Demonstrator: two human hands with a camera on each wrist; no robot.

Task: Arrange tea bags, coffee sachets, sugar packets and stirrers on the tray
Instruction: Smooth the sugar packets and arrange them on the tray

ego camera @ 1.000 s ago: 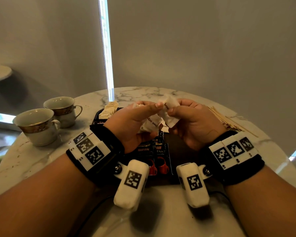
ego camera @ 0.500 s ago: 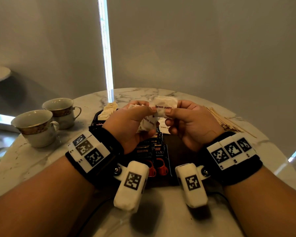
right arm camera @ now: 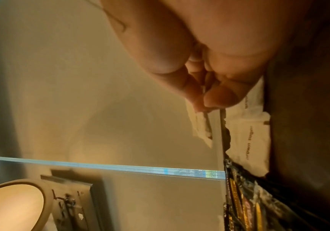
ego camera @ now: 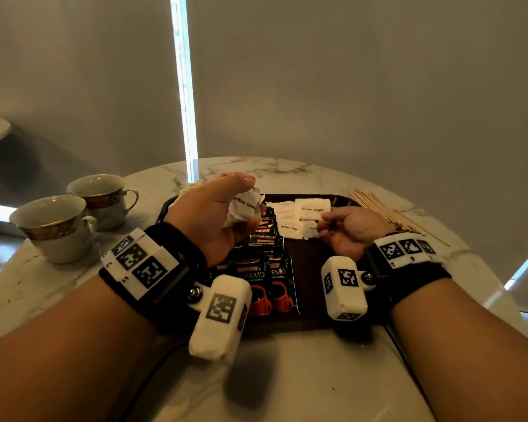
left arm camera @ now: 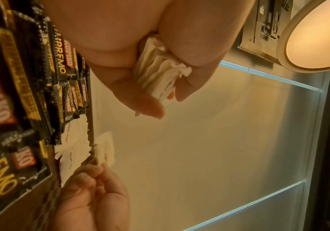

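Your left hand (ego camera: 217,214) was raised above the far left part of the tray (ego camera: 342,198), fingers curled round a small stack of sugar packets (ego camera: 244,205), thumb pressed on top; the left wrist view showed the stack (left arm camera: 156,75) wedged between thumb and fingers. Your right hand (ego camera: 349,228) was apart from the left, lower and to its right, thumb and forefinger pinching the near edge of a single sugar packet (ego camera: 312,208). In the right wrist view that packet (right arm camera: 201,128) looked lifted a little off the tray, though the blur there made it hard to be sure.

Just beneath and beside your right fingertips, more white sugar packets on the tray (ego camera: 290,228) lay overlapping one another. Between your two hands, running from under your left palm back toward your wrists, lay a fanned row of black coffee sachets (ego camera: 264,269), overlapping, on the tray. Beyond your left hand, partly hidden by it, was a pale pile that may have been tea bags (ego camera: 185,191). To the right of your right hand, off the tray, a spread of wooden stirrers (ego camera: 384,213) lay on the marble table (ego camera: 272,376). To the left of your left wrist stood two cups (ego camera: 55,226), upright and close together.
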